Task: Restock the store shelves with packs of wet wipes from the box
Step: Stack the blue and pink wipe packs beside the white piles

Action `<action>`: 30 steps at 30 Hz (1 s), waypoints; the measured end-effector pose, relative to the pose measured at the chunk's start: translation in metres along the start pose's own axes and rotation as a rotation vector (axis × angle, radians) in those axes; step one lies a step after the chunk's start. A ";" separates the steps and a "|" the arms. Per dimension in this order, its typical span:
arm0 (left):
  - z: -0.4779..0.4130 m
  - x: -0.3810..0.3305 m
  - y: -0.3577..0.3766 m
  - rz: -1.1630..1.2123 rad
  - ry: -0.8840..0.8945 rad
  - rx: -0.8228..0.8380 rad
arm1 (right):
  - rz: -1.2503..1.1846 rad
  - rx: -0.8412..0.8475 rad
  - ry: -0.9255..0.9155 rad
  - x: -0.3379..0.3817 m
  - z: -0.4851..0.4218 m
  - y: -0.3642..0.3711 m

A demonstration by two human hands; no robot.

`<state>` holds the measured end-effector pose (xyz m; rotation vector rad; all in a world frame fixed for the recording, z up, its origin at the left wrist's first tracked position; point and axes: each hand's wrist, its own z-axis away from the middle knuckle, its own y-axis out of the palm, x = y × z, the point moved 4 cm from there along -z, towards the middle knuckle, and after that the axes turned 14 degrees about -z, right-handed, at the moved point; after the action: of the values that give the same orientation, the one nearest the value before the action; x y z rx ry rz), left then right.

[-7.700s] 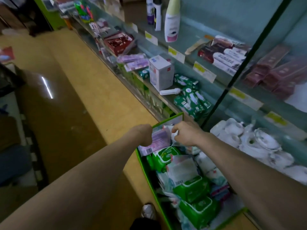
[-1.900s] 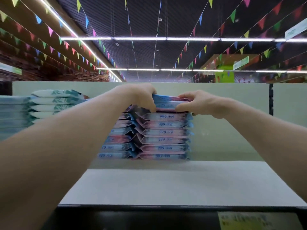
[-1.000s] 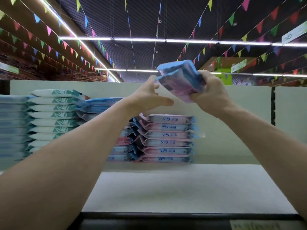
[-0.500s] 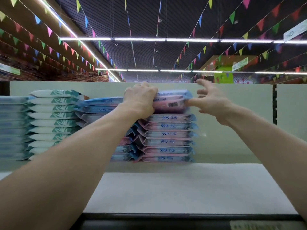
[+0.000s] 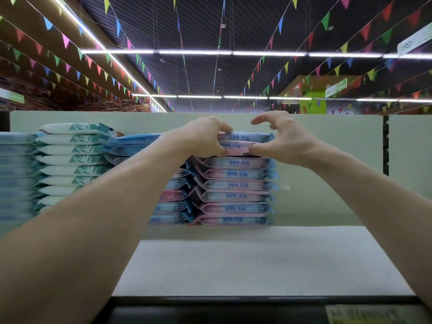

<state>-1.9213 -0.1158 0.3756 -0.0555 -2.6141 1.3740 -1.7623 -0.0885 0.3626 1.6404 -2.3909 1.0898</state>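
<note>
The top two packs of wet wipes lie flat on the pink-and-blue stack at the back of the shelf, roughly in line with the six beneath them. The left hand pinches their left end, fingers over the top and thumb below. The right hand is loosed, its fingers arched clear above the packs and only the thumb touching the lower pack's front edge.

I'd say this pair is as good as placed — what's left is to let go and square it up. A neighbouring pile, partly hidden by the arm, and the white-and-teal packs fill the row to the left. The shelf's front and right side have room — the box is out of sight, so I can't tell how many packs remain.
</note>
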 end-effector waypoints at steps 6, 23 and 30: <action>0.001 0.008 0.001 0.142 0.005 0.033 | 0.204 -0.060 -0.022 -0.002 0.001 0.008; -0.006 0.009 0.000 -0.198 -0.009 0.037 | 0.172 -0.062 0.130 -0.010 0.000 0.012; -0.009 0.016 0.006 -0.200 -0.055 -0.052 | 0.224 0.017 0.148 0.000 0.000 0.012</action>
<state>-1.9352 -0.1032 0.3785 0.2328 -2.6158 1.2566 -1.7722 -0.0858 0.3564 1.2687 -2.5173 1.2187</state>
